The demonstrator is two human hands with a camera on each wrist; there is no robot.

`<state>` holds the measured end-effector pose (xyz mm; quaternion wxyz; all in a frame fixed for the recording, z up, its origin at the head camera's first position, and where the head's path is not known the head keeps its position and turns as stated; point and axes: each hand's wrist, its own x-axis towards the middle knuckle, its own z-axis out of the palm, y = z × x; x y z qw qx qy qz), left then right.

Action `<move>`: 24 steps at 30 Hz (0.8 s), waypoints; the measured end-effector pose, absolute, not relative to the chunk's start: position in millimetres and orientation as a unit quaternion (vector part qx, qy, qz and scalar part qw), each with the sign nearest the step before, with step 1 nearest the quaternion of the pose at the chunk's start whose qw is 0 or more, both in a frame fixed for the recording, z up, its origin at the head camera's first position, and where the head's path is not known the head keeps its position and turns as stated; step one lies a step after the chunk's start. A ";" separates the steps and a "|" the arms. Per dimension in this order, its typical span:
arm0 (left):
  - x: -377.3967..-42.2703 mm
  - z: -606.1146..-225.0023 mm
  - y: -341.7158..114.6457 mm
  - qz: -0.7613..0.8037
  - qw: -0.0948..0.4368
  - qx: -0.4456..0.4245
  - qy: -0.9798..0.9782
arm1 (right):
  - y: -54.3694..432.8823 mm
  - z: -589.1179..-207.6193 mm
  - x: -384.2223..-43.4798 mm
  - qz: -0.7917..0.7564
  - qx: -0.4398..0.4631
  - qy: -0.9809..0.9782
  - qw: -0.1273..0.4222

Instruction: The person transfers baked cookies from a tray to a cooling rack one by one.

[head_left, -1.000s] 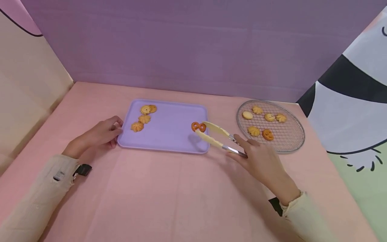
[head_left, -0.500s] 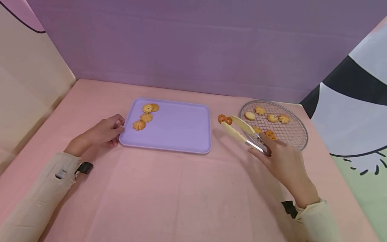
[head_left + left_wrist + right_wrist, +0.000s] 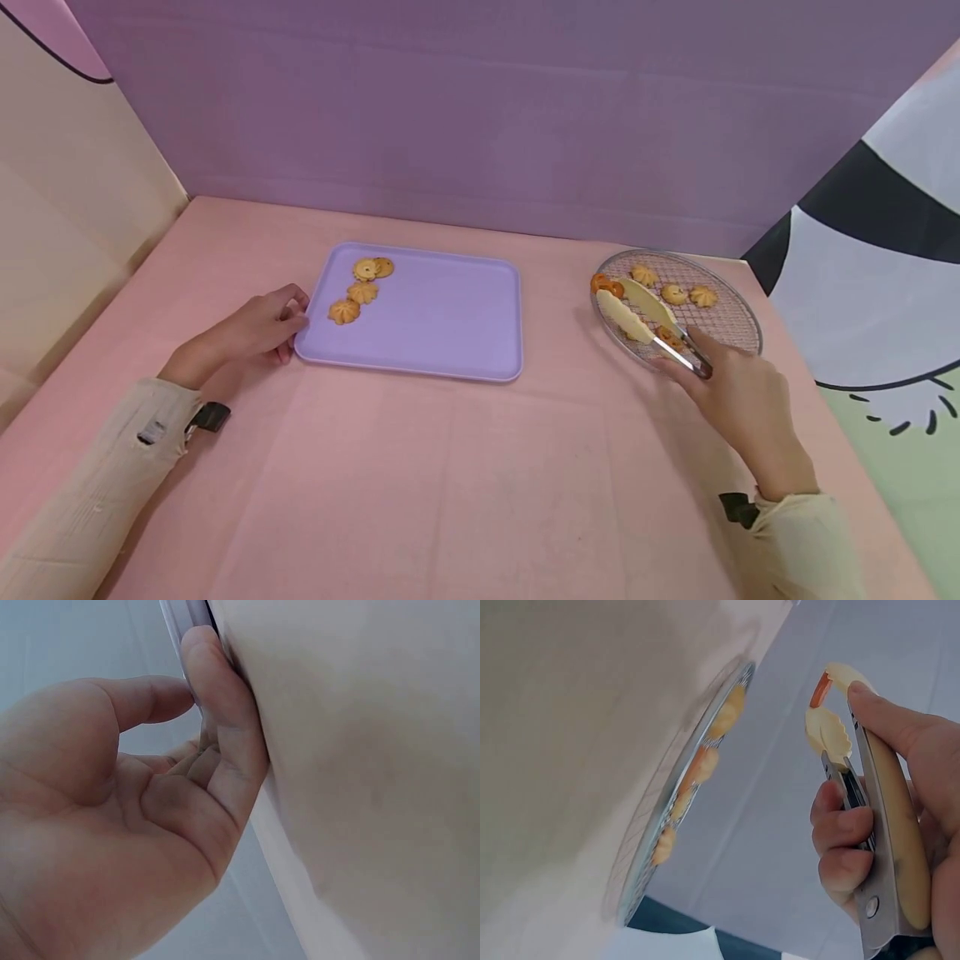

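My right hand (image 3: 738,400) grips a pair of tongs (image 3: 678,350) with cream scalloped tips. Between the tips is a brown pretzel (image 3: 603,285), raised over the left rim of the round wire rack (image 3: 727,327). The right wrist view shows the pretzel (image 3: 821,690) edge-on and apart from the rack (image 3: 641,874). At the near left corner of the lilac tray (image 3: 442,325), my left hand (image 3: 258,329) pinches the rim between thumb and curled fingers. Several cookies (image 3: 363,292) lie along the tray's left side.
On the rack are a star-shaped cookie (image 3: 703,296), a round cookie (image 3: 673,293), another star cookie (image 3: 643,276) and a second pretzel (image 3: 670,337), partly behind the tongs. Pink cloth (image 3: 517,467) covers the table. A purple wall (image 3: 480,117) stands behind.
My right hand has carried the tongs and pretzel rightward from above the tray's right edge to over the rack. The left hand stays at the tray corner.
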<state>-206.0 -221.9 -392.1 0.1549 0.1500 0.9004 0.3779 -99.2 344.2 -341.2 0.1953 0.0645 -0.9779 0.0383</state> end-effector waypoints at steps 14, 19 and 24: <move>-207.1 -392.2 -219.2 0.379 0.162 0.147 0.899 | 381.6 -345.5 -101.5 0.034 0.017 -0.982 0.184; -208.1 -392.9 -218.5 0.377 0.168 0.143 0.900 | 392.2 -348.5 -103.7 0.031 -0.003 -0.986 0.164; -210.2 -394.6 -218.2 0.376 0.168 0.145 0.900 | 399.4 -352.4 -105.8 0.031 -0.012 -0.988 0.151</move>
